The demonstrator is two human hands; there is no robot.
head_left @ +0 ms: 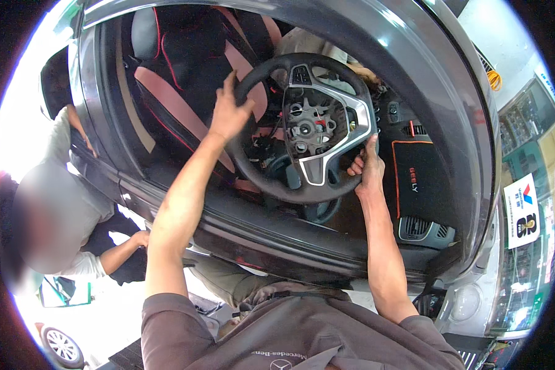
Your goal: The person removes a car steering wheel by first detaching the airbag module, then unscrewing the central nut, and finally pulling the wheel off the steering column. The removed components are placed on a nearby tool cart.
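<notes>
A black steering wheel [283,190] with silver trim is in front of me, inside the car's door opening. Its middle is uncovered, so a bare metal hub [313,126] with several holes shows. My right hand [370,165] grips the rim at the lower right, thumb up along it and fingers curled around. At the rim's left side is my left hand [231,116], its fingers spread. Whether those fingertips touch the rim I cannot tell. Below the wheel a second dark curved part [319,211] shows, partly hidden by the rim.
Black and pink seats [172,102] lie to the left. A black dashboard mat [422,176] with orange edging and an air vent [415,228] are on the right. A person [55,209] stands at the left; another person's beige clothing [302,44] shows beyond the wheel. The door sill [271,237] crosses before me.
</notes>
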